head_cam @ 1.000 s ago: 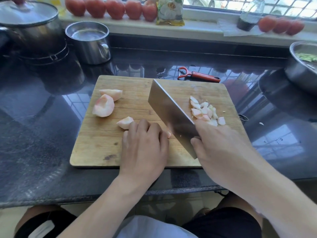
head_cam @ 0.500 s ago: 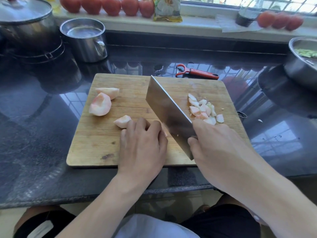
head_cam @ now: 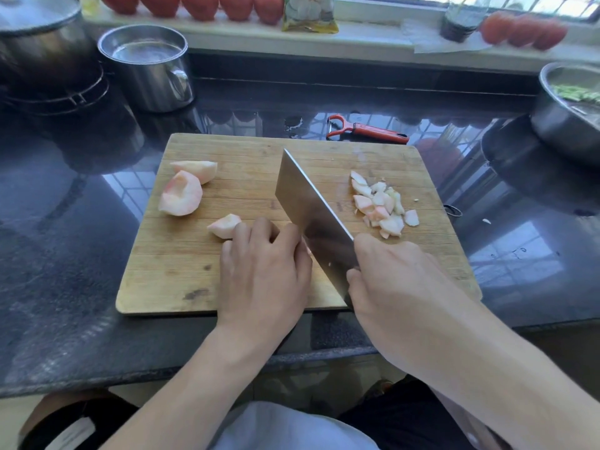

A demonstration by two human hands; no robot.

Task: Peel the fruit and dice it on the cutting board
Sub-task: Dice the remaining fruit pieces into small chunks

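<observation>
Wooden cutting board (head_cam: 181, 274) lies on the dark glossy table (head_cam: 65, 254), and both forearms reach over its near edge. The left hand (head_cam: 263, 274) lies knuckles up at the board's middle, fingers curled down over a fruit piece of which only a pink sliver shows beside the blade. The right hand (head_cam: 396, 280) grips the handle end of a broad steel cleaver (head_cam: 311, 209), whose blade runs diagonally away just beside the left knuckles. A peeled wedge (head_cam: 224, 226) touches the left fingertips; two larger peeled pieces (head_cam: 181, 193) sit at the board's far left, and a heap of diced fruit (head_cam: 380, 206) lies right of the blade. Behind the board rest a red peeler (head_cam: 367, 128), a steel mug (head_cam: 149, 69) holding water, and a steel bowl (head_cam: 558, 125) with something green inside.
</observation>
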